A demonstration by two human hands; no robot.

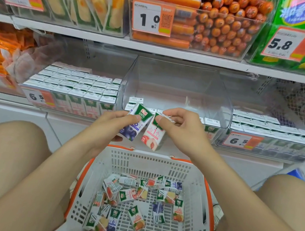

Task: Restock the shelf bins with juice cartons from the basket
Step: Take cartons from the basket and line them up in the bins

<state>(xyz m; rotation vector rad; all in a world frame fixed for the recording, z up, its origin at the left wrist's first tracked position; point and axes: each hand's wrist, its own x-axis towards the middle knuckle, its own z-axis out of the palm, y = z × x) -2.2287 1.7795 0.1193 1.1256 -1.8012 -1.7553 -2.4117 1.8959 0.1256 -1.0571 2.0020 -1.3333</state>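
My left hand (115, 123) grips a blueberry juice carton (134, 126) by its top. Beside it, my right hand (180, 124) pinches the top of a peach juice carton (153, 136). Both cartons hang tilted above the far rim of the white basket (195, 180), just in front of the middle clear bin (173, 79). That bin holds only a few cartons along its front. Several mixed cartons (137, 201) lie loose on the basket floor. The left bin (78, 85) and the right bin (273, 128) are packed with rows of cartons.
The basket has orange handles and sits between my knees (8, 155). The upper shelf carries a bin of orange sausages (216, 27), packaged cakes and green bags. Price tags hang on the bin fronts. Orange snack packets fill the far left of the lower shelf.
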